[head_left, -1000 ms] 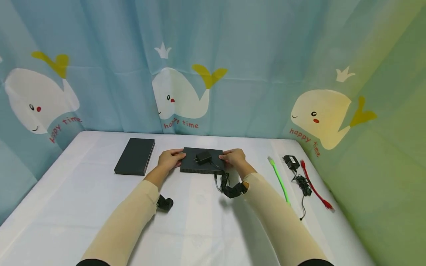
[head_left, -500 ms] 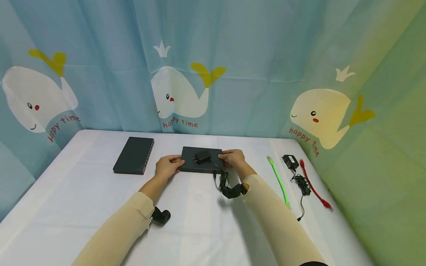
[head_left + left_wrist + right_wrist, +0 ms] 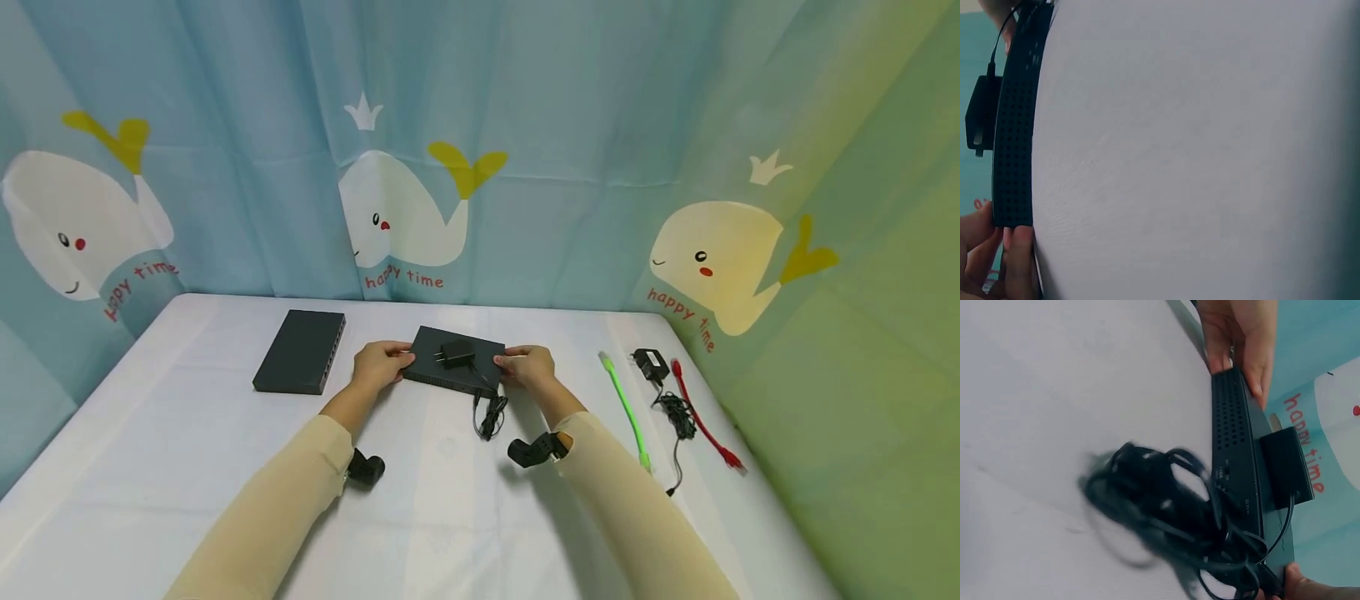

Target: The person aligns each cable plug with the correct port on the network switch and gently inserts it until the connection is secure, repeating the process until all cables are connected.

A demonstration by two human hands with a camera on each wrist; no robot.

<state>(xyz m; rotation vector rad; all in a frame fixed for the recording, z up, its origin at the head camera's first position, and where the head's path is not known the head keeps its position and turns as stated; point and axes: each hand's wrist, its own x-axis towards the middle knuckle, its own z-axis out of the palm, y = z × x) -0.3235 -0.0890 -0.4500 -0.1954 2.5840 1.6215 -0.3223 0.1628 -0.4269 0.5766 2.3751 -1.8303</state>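
A flat black network switch (image 3: pixel 442 373) with a vented near side lies between my hands over the middle of the table. My left hand (image 3: pixel 377 367) pinches its left end, thumb on top and fingers below. At the right end, my right hand (image 3: pixel 529 365) grips it the same way. On top rests a black power adapter (image 3: pixel 455 353), prongs toward the left. Its coiled cable (image 3: pixel 491 418) hangs at the near right corner, and large loops of this cable (image 3: pixel 1147 494) fill much of the right wrist view.
A second black network switch (image 3: pixel 300 352) lies at the left on the white table (image 3: pixel 150 467). At the right lie a green network cable (image 3: pixel 626 408), another power adapter (image 3: pixel 651 365) with bundled cord, and a red network cable (image 3: pixel 703 423). A whale-print curtain (image 3: pixel 570 225) closes off the back.
The held switch has turned slightly, its right end coming nearer me. The coiled cable has shifted left, apart from the right wrist camera in the head view. Both hands keep their grip.
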